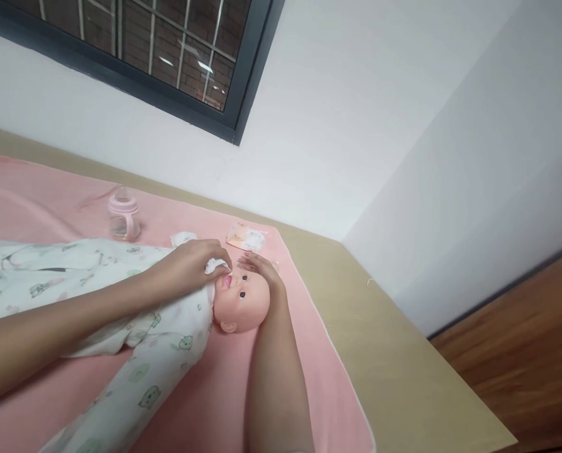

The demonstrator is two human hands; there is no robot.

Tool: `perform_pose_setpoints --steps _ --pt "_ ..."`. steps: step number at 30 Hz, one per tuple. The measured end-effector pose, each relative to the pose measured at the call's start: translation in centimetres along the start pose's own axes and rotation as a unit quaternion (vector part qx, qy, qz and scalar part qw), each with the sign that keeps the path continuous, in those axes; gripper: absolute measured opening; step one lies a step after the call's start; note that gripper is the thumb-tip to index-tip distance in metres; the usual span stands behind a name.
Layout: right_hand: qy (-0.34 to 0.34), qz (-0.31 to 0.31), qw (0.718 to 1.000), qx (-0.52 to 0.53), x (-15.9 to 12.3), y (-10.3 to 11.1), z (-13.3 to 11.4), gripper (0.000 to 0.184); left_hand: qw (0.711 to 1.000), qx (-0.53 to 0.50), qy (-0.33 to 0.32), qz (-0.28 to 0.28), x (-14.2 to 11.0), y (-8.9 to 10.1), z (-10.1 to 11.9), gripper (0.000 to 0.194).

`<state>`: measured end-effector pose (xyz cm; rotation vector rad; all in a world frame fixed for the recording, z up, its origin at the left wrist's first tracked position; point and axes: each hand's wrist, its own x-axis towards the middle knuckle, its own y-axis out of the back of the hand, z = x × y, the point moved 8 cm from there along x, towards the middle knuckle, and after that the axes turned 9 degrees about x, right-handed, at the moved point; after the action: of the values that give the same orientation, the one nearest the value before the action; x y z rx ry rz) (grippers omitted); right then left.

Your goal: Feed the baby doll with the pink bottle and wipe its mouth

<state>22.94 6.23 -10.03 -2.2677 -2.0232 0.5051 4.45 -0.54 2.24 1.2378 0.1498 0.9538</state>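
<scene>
A baby doll [250, 306] lies on its back on a pink blanket [215, 384], its head to the right, dressed in a white suit [168, 352] with green animal prints. My left hand [202, 264] reaches across the doll's chest, fingers pinched on a white tissue [217, 265] at the doll's mouth. Behind the top of the doll's head curves my right hand [264, 270], fingers stretched out along its far side. Part of that hand is hidden by the head.
A pink baby bottle [124, 217] with a handle stands on the blanket beyond the doll. Another white tissue [183, 238] and an orange-and-white packet [245, 236] lie by the far edge. The wooden tabletop [370, 340] borders the blanket; a wall and window [177, 56] rise behind.
</scene>
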Motion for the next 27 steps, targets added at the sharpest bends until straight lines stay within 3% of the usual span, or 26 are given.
perform_pose_setpoints --steps 7,21,27 --pt "0.002 0.008 1.000 0.011 -0.1 -0.1 -0.4 0.015 0.994 -0.033 -0.015 -0.107 -0.1 0.0 0.4 0.022" --pt "0.005 0.000 1.000 0.014 -0.4 0.0 -0.1 0.010 0.996 0.038 -0.012 -0.086 0.0 0.1 0.0 0.019" --pt "0.027 -0.005 0.999 -0.016 -0.9 -0.7 -1.2 0.011 0.997 0.038 -0.004 -0.065 0.2 -0.1 -0.4 0.021"
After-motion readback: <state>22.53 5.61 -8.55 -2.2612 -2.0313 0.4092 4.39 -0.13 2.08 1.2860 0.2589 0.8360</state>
